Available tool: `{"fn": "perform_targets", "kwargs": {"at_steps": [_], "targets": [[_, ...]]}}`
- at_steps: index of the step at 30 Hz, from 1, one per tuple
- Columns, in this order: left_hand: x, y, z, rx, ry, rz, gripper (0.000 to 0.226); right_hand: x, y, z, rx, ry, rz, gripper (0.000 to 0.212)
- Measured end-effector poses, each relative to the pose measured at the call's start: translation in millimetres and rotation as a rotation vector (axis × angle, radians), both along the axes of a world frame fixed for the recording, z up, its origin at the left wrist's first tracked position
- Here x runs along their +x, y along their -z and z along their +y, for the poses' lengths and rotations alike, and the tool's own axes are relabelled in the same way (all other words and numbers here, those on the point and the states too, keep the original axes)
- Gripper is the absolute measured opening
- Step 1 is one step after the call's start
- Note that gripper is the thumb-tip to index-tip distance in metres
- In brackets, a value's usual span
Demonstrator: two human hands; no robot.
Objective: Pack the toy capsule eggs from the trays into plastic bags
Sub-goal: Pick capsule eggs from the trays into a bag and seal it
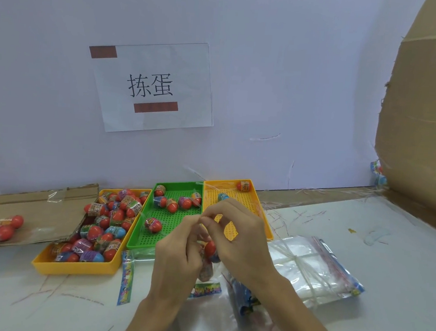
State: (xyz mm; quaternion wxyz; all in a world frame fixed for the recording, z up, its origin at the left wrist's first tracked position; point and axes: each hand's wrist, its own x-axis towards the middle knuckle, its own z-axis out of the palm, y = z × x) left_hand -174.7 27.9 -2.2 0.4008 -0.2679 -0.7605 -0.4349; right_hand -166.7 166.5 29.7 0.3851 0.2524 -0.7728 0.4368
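Along the wall (297,67), at the back of the surface (387,257): three trays side by side. In the left tray (73,267), a heap of eggs (102,224); in the middle tray (180,230), several more, spread apart; in the right tray (248,201), two. Left of the trays, cardboard (39,203) lying flat, two eggs on it. On the wall above, a sign (152,87). Before the middle and right trays, left hand (179,251) and right hand (239,240) together, pinching a bag (205,269) with eggs in it. Right of the hands, a bag stack (308,266). Far right, a box (429,116).
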Motion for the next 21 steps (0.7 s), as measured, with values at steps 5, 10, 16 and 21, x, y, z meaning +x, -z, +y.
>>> {"fn": "perform_targets", "kwargs": {"at_steps": [5,10,16,21], "targets": [[0.9,0.1,0.4,-0.013,0.007,-0.006,0.029,1.1,1.3,1.0,0.042,0.051,0.045,0.005],[-3.5,1.2,-4.1,-0.038,-0.003,-0.04,0.033,0.4,-1.9,2.3,0.022,0.019,-0.004,0.012],[-11.7,-0.9,-12.1,0.145,-0.127,-0.103,0.032,-18.7,-18.7,54.9,-0.614,0.186,-0.247,0.021],[-16.9,-4.9,-20.3,0.39,-0.197,-0.222,0.021,-24.3,-9.9,102.1,-0.729,0.111,-0.572,0.004]]}}
